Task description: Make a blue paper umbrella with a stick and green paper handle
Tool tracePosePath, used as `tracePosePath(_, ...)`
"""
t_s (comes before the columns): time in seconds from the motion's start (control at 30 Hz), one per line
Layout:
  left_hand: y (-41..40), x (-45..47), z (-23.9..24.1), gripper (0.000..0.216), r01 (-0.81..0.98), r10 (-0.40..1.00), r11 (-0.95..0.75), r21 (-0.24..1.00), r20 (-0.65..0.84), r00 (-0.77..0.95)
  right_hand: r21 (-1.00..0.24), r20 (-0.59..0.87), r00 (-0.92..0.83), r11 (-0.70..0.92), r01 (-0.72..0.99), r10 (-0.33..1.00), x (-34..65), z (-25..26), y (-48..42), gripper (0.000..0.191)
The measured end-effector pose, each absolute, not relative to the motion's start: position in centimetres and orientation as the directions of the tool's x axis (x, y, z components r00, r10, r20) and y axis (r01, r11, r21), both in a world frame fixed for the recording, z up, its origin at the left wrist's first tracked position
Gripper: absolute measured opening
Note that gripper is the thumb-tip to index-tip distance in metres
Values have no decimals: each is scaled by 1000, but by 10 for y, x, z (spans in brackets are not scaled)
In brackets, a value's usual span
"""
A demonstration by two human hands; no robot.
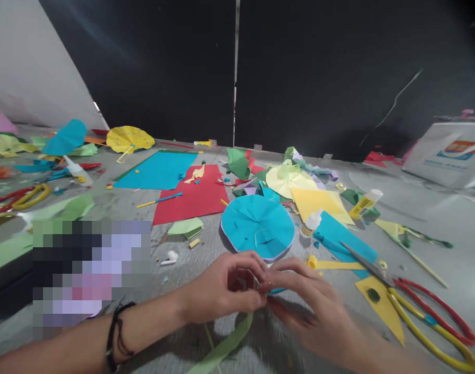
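Note:
My left hand [221,288] and my right hand [313,304] meet low in the middle, fingertips pinched together. A light green paper strip [231,345] trails down toward me from the left thumb. Under my right fingers a sliver of blue paper [276,291] shows; its full shape is hidden by the fingers. Just beyond both hands lies a round, creased blue paper disc [256,226] with a pale purple rim. To its right stands a small white glue bottle [312,223]. Large scissors [393,285] with red and yellow handles rest to the right of my right hand.
Red paper [194,195] and blue paper [155,170] lie at the back left, near a yellow paper fan [130,139]. A glue stick [365,203] and white box [447,155] are at right. More scissors [19,199] lie left. A dark panel [163,72] stands behind.

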State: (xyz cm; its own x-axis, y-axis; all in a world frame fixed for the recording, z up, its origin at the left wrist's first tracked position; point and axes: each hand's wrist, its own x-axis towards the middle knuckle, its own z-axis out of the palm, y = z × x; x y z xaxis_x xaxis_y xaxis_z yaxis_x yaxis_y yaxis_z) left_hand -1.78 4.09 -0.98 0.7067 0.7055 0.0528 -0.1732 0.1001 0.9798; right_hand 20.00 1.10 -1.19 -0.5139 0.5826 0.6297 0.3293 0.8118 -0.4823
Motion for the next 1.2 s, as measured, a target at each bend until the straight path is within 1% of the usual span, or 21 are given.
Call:
tracePosePath(0.2, 41, -17, -13, 16, -148, 674, 98, 984, 44, 737, -465, 648, -526, 833, 299, 550, 196, -13, 7, 36)
tracePosePath(0.47, 41, -20, -12, 17, -104, 680, 50, 993, 42, 732, -457, 667, -509, 838, 298, 544, 195, -11, 6, 37)
tracePosePath(0.57, 41, -21, -12, 17, -122, 690, 55, 991, 50, 722, -462, 677, -499, 841, 283, 540, 193, -8, 5, 40)
tracePosePath(0.67, 43, -20, -12, 20, -154, 725, 75, 985, 52, 687, -454, 719, -463, 854, 254, 519, 192, -5, 6, 42)
tracePosePath(0.87, 47, -21, -8, 24, -176, 755, 111, 978, 32, 655, -418, 748, -451, 874, 248, 487, 193, -2, 9, 31)
tracePosePath(1.03, 45, -21, -8, 25, -203, 725, 108, 973, 62, 686, -457, 729, -449, 856, 242, 516, 193, 0, 9, 33)
tracePosePath(1.2, 42, -21, -8, 29, -229, 700, 122, 966, 79, 709, -494, 723, -434, 841, 220, 538, 194, -1, 7, 30)
